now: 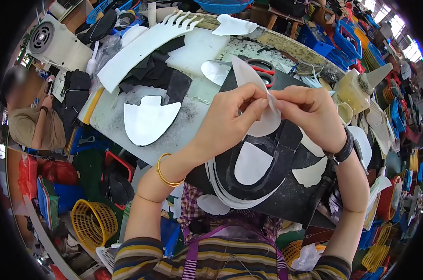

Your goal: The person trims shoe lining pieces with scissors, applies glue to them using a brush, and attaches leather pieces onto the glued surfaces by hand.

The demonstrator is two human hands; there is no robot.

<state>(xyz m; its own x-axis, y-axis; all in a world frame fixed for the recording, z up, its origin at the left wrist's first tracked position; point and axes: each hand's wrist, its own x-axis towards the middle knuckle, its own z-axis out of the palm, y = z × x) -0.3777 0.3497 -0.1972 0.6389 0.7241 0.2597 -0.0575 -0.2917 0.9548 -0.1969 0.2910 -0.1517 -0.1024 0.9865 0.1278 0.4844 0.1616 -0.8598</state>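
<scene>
A black board [307,201] lies underneath; above its far part, the left hand [232,114] and right hand [314,114] pinch a white sheet [266,127], fingertips closed on its middle. Probably a bending or parting step, calling for an even two-handed grip next.

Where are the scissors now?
In the head view, the scissors lie above centre, slightly right, beyond the left hand, beside the held white piece.
</scene>
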